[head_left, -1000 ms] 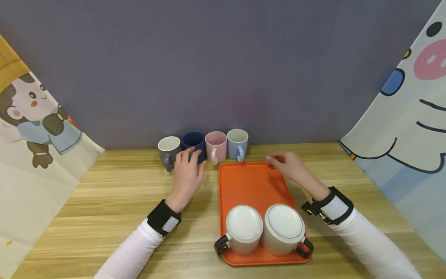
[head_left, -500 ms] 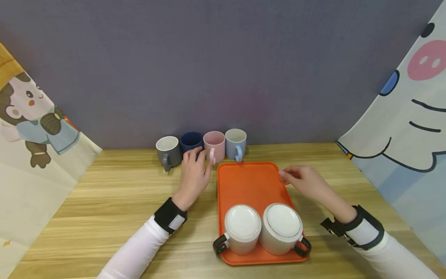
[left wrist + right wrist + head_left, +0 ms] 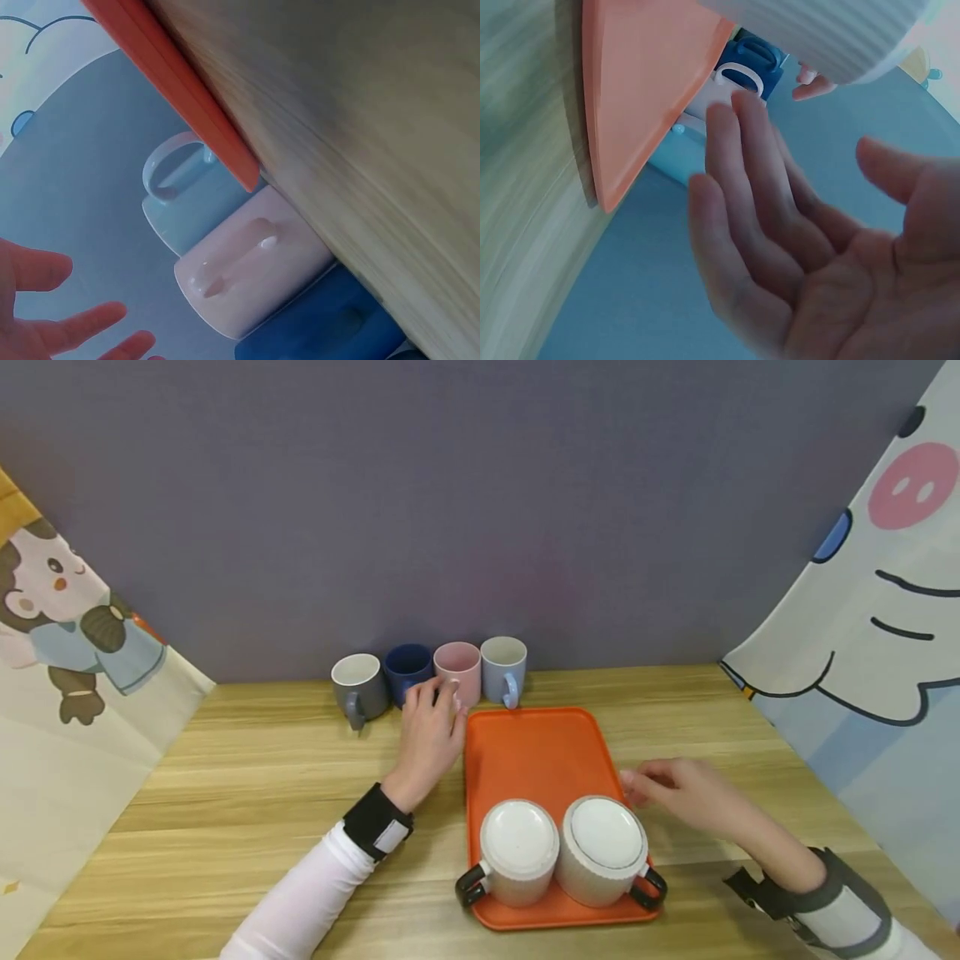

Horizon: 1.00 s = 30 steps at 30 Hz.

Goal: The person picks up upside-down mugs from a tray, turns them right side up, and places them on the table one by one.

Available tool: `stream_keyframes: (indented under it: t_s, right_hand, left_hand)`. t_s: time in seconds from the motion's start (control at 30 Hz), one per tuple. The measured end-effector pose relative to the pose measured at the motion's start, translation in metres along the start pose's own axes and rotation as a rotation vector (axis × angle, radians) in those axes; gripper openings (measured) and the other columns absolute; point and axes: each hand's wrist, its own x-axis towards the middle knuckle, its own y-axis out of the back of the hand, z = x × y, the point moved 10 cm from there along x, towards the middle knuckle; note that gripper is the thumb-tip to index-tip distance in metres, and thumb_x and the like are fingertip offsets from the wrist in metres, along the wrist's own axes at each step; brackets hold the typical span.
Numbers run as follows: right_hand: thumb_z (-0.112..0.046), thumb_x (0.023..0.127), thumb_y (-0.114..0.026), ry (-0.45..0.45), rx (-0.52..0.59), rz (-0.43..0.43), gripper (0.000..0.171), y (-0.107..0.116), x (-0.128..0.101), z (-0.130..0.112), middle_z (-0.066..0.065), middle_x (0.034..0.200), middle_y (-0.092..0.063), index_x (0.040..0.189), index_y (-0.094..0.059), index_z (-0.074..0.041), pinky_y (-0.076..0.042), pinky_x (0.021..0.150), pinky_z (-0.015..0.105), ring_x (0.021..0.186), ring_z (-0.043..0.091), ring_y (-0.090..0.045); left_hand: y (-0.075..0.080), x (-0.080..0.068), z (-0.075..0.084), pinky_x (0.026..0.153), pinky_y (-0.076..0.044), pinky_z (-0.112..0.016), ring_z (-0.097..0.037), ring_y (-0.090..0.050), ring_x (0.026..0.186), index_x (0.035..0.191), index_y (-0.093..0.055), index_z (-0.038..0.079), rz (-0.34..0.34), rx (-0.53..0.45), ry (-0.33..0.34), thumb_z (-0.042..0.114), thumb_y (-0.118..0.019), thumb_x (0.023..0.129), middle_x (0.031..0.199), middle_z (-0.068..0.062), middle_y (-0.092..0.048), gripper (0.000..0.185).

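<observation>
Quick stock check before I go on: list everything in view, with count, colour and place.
Grey mug: 1, grey, left end of the back row.
Navy mug: 1, dark blue, second in row.
Pink mug: 1, pink, third in row.
Light blue mug: 1, pale blue, right end of row.
Tray: 1, orange, centre of table.
White mugs: 2, white with black handles, upside down on the tray's near end.
Table: 1, light wood.
Cartoon cloths: 2, either side.
Left hand: open, at the pink mug.
Right hand: open, right of the tray.
</observation>
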Motion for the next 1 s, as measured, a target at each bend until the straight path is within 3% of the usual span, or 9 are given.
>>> stream_keyframes:
  t_s: [0.2, 0.33, 0.53, 0.73, 0.83, 1.0]
  right_hand:
    - [-0.029, 0.098, -0.052, 0.12, 0.072, -0.14, 0.027, -0.013, -0.015, 0.0, -0.009, 0.085, -0.071, 0.101, -0.07, -0.01, -0.052, 0.069, 0.025, 0.079, 0.005, -0.066]
    - [-0.021, 0.098, -0.051, 0.208, 0.14, -0.234, 0.02, -0.023, -0.024, 0.0, -0.008, 0.085, -0.071, 0.096, -0.07, -0.013, -0.052, 0.066, 0.025, 0.078, 0.005, -0.067]
    - [-0.018, 0.096, -0.055, 0.246, 0.183, -0.281, 0.016, -0.034, -0.034, 0.004, -0.01, 0.08, -0.068, 0.089, -0.07, -0.015, -0.048, 0.061, 0.022, 0.073, -0.002, -0.059]
    - [-0.012, 0.092, -0.061, 0.294, 0.331, -0.387, 0.009, -0.047, -0.042, 0.001, -0.01, 0.084, -0.068, 0.092, -0.07, -0.011, -0.05, 0.059, 0.022, 0.074, -0.004, -0.059]
    - [-0.012, 0.092, -0.061, 0.304, 0.388, -0.443, 0.009, -0.054, -0.045, -0.002, -0.004, 0.079, -0.069, 0.091, -0.069, -0.008, -0.049, 0.057, 0.02, 0.072, -0.004, -0.058]
    - [-0.009, 0.093, -0.059, 0.36, 0.421, -0.474, 0.011, -0.058, -0.047, -0.009, 0.012, 0.069, -0.058, 0.086, -0.067, -0.006, -0.04, 0.05, 0.015, 0.064, -0.008, -0.046]
  left_hand:
    - [-0.003, 0.002, 0.003, 0.083, -0.04, -0.049, -0.039, -0.047, 0.103, 0.112, -0.062, 0.0, 0.002, -0.003, -0.013, 0.012, -0.066, 0.085, 0.119, -0.023, -0.057, 0.03]
    - [-0.005, 0.003, 0.003, 0.083, -0.04, -0.05, -0.039, -0.047, 0.103, 0.112, -0.062, 0.0, -0.002, -0.012, -0.01, 0.011, -0.068, 0.083, 0.119, -0.023, -0.057, 0.031]
    - [-0.01, 0.003, 0.004, 0.081, -0.041, -0.049, -0.039, -0.047, 0.102, 0.111, -0.062, 0.0, -0.026, -0.025, 0.008, 0.011, -0.067, 0.084, 0.118, -0.022, -0.057, 0.03]
    - [-0.014, 0.004, 0.006, 0.083, -0.041, -0.049, -0.038, -0.046, 0.104, 0.112, -0.062, 0.001, -0.058, -0.032, 0.021, 0.013, -0.064, 0.086, 0.119, -0.021, -0.056, 0.029]
    - [-0.016, 0.005, 0.007, 0.084, -0.041, -0.049, -0.038, -0.046, 0.106, 0.112, -0.062, 0.001, -0.082, -0.032, 0.03, 0.014, -0.064, 0.086, 0.12, -0.02, -0.055, 0.029]
    - [-0.018, 0.004, 0.009, 0.084, -0.041, -0.049, -0.038, -0.046, 0.107, 0.112, -0.062, 0.002, -0.092, -0.043, 0.034, 0.015, -0.064, 0.086, 0.121, -0.02, -0.054, 0.029]
